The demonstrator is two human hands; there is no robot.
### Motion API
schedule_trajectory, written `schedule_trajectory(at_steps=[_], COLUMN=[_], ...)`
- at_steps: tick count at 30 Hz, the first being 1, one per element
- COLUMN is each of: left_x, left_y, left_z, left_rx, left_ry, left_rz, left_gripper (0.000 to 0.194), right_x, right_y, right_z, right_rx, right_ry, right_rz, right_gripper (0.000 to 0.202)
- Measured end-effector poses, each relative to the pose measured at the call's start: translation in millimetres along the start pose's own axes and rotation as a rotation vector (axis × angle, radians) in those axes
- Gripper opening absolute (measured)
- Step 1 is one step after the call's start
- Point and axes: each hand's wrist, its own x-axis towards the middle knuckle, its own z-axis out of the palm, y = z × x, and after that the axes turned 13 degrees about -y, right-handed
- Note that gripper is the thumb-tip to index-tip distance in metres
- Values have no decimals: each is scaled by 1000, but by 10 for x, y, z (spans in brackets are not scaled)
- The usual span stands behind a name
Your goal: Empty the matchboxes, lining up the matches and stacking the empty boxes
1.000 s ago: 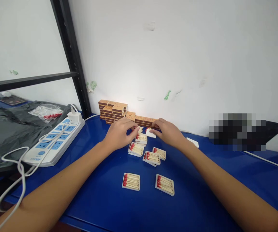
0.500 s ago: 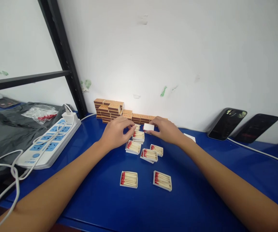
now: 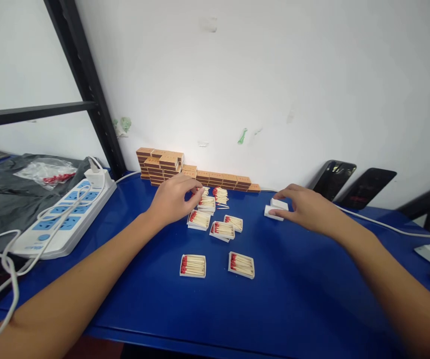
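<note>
Blue table [image 3: 297,294] fills the lower part of the view; nearest to its front edge lie two match trays [image 3: 193,266], well apart. Farther in, toward the middle, other filled trays [image 3: 222,230] lie close together, some overlapping. Beyond them, to the right, the right hand [image 3: 306,207] has thumb and fingers clamped on a small white piece [image 3: 280,204]. At left, the left hand [image 3: 175,197] keeps its fingertips near each other above another tray (whether they pinch something, I cannot tell). Between the hands is a match heap [image 3: 220,195]; along the back edge, brown matchboxes [image 3: 162,164] stand stacked before the white wall [image 3: 207,89].
</note>
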Motion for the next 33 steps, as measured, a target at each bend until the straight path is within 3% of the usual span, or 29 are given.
schedule_trajectory(at_steps=[2, 6, 10, 19, 33], left_x=[-1, -2, 3, 6, -6], left_y=[7, 5, -5, -6, -10], left_z=[0, 4, 0, -13, -19], left_rx=[1, 16, 32, 38, 34], left_ry=[-3, 2, 7, 22, 36], left_rz=[6, 2, 12, 12, 10], left_gripper=[19, 20, 19, 17, 17], right_x=[-27, 40, 152, 509, 863], right_y=[-173, -686, -950, -962, -934], right_z=[19, 42, 104, 239, 214], right_rx=[73, 240, 187, 141, 37], right_ry=[-2, -194, -248, -162, -136], right_rz=[-52, -240, -306, -331, -354], right_gripper=[48, 47, 30, 24, 25])
